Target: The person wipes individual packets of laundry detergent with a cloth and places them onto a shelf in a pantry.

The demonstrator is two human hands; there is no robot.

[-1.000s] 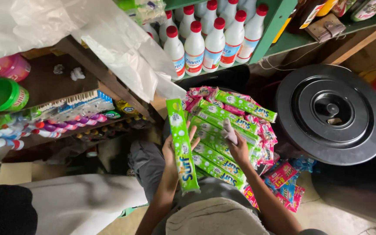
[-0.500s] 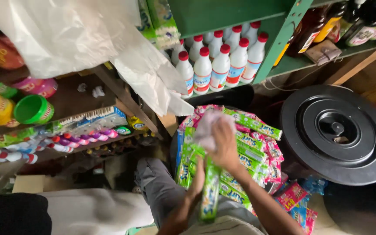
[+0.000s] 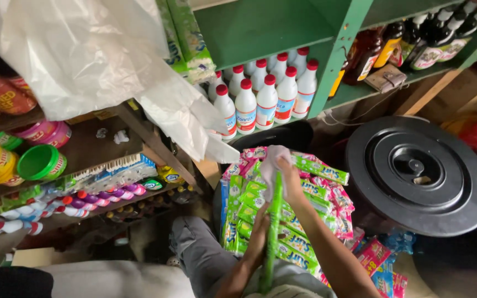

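Observation:
My left hand [image 3: 258, 234] grips a long green strip of sachets [image 3: 271, 232] and holds it on edge over a pile of green and pink sachet strips [image 3: 305, 221] that lies in front of me. My right hand [image 3: 288, 179] reaches over the far end of that strip and holds a whitish crumpled cloth [image 3: 269, 165] against its top. Both forearms cross the lower middle of the view. My grey trouser leg [image 3: 194, 251] shows to the left of the pile.
White bottles with red caps [image 3: 260, 99] stand on a green shelf [image 3: 354, 91]. A round black lid [image 3: 418, 174] lies at the right. A white plastic sheet [image 3: 95, 60] hangs at upper left over wooden shelves [image 3: 92, 149] with tins and tubes. Dark bottles [image 3: 415, 38] stand at upper right.
My left hand turned the green strip from flat at the pile's left to on edge over its middle. My right hand moved up to its far end with the cloth. The view tilted upward.

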